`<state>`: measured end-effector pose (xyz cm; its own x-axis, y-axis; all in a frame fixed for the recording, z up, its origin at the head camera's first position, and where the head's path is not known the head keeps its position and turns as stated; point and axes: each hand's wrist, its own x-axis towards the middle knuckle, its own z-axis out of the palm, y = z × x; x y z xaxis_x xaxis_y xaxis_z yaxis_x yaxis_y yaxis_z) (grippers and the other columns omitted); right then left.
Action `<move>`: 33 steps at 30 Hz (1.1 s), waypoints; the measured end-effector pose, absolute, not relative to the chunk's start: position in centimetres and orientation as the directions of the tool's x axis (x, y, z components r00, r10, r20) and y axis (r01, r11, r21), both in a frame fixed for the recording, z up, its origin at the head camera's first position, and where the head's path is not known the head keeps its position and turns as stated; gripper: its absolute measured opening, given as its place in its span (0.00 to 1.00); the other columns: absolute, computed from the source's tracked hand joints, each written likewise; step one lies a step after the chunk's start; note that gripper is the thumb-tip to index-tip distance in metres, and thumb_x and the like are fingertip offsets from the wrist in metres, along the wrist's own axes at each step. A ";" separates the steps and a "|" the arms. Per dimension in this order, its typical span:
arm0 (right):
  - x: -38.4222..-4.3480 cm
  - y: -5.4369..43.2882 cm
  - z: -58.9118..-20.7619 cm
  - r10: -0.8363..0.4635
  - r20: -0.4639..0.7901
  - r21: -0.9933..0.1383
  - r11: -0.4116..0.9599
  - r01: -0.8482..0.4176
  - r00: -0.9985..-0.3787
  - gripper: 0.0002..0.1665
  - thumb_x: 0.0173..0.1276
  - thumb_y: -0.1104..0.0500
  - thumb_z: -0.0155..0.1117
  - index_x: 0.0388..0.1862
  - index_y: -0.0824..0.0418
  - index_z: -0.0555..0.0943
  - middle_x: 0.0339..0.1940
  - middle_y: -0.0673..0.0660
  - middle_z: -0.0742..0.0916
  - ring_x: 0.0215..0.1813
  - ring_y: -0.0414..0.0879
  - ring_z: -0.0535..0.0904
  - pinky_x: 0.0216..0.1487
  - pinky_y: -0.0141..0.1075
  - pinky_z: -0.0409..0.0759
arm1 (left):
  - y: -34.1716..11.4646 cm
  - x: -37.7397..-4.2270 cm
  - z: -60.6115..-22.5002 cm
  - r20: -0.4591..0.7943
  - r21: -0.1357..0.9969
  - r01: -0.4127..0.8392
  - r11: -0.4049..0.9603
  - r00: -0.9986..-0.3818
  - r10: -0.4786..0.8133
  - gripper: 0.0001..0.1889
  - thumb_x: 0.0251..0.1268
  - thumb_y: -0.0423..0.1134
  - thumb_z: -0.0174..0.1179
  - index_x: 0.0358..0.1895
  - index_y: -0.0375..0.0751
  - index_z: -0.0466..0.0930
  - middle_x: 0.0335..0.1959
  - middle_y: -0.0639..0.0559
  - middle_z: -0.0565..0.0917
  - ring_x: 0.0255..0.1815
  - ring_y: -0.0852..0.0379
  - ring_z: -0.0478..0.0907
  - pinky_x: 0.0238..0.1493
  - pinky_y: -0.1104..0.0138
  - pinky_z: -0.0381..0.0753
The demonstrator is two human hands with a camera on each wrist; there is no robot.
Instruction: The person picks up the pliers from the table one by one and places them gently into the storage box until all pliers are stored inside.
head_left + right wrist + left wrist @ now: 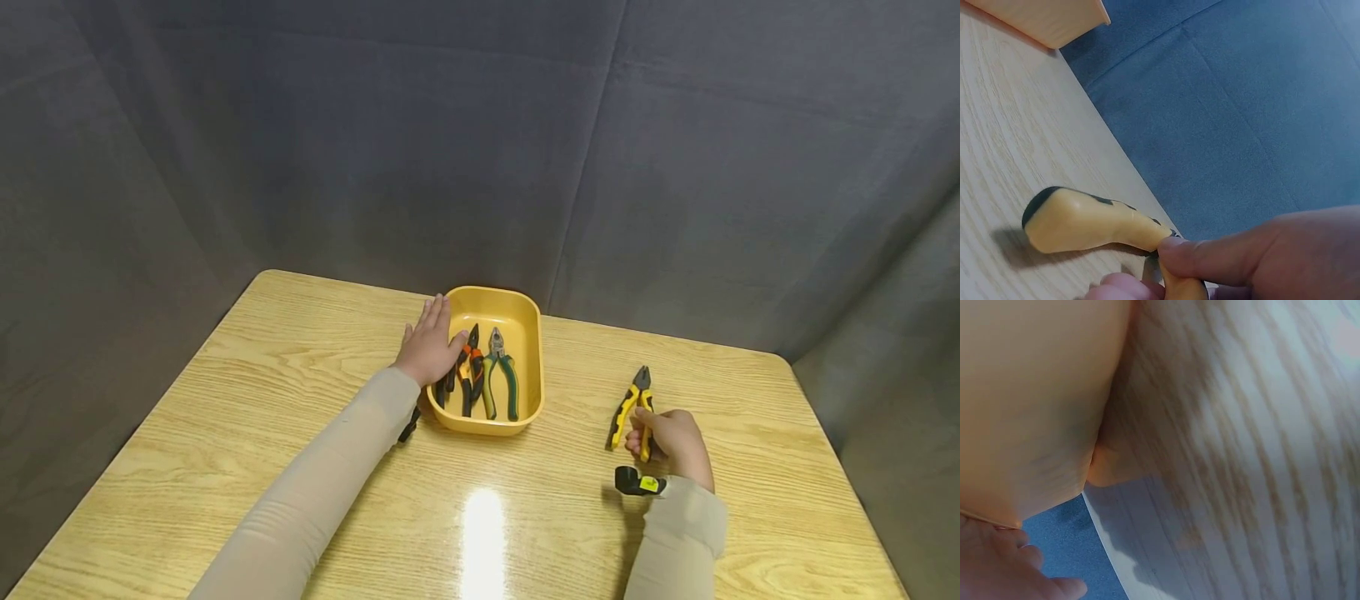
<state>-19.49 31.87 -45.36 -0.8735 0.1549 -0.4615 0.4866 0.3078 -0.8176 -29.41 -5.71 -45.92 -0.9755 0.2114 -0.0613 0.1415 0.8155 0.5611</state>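
Note:
My left hand (430, 343) rests with straight fingers along the left rim of a yellow plastic tray (534, 400). Inside the tray lie pliers with green and yellow handles (512, 388), beside orange-and-black pliers (467, 379); further dark handles at the left side are partly hidden by my hand. To the right of the tray, my right hand (672, 440) pinches one handle of yellow-and-black pliers (622, 421) between thumb and fingers. Their handles are spread and the dark jaws point away from me. In the right wrist view the other yellow handle (1097, 222) sticks out free.
All this is on a light wood-grain table (337, 333). A grey cloth (420, 150) hangs right behind the table's far edge and along both sides. A bright light reflection shows on the near part of the tabletop.

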 end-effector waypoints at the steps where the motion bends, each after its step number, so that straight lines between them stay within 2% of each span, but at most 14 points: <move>1: -19.5 31.8 -45.3 0.156 -0.458 -0.818 0.312 0.483 -0.875 0.25 0.83 0.55 0.49 0.50 0.81 0.76 0.20 0.56 0.85 0.21 0.43 0.82 0.26 0.33 0.81 | -5.7 -29.4 -45.9 -0.063 0.563 0.140 0.815 -0.975 0.211 0.39 0.83 0.56 0.40 0.83 0.43 0.33 0.85 0.45 0.36 0.84 0.49 0.29 0.78 0.40 0.37; 15: -19.7 31.0 -45.2 0.165 -0.427 -0.824 0.333 0.458 -0.889 0.24 0.83 0.57 0.50 0.48 0.81 0.78 0.19 0.55 0.85 0.21 0.42 0.81 0.24 0.30 0.77 | -5.7 -29.2 -45.8 -0.074 0.549 0.136 0.825 -0.975 0.210 0.39 0.83 0.57 0.38 0.83 0.43 0.33 0.85 0.46 0.36 0.84 0.50 0.29 0.78 0.40 0.37; 33: -20.0 29.8 -44.4 0.169 -0.409 -0.838 0.320 0.442 -0.897 0.24 0.83 0.56 0.50 0.51 0.81 0.76 0.21 0.55 0.86 0.23 0.42 0.84 0.29 0.32 0.83 | -5.7 -29.2 -45.7 -0.076 0.547 0.131 0.827 -0.976 0.205 0.39 0.83 0.57 0.38 0.83 0.43 0.32 0.85 0.46 0.36 0.84 0.49 0.29 0.79 0.41 0.36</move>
<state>-20.02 29.75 -44.37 -0.8969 0.1692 -0.4086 0.4421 0.3197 -0.8381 -29.22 -5.70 -45.75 -0.9759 0.2046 -0.0759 0.1307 0.8268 0.5471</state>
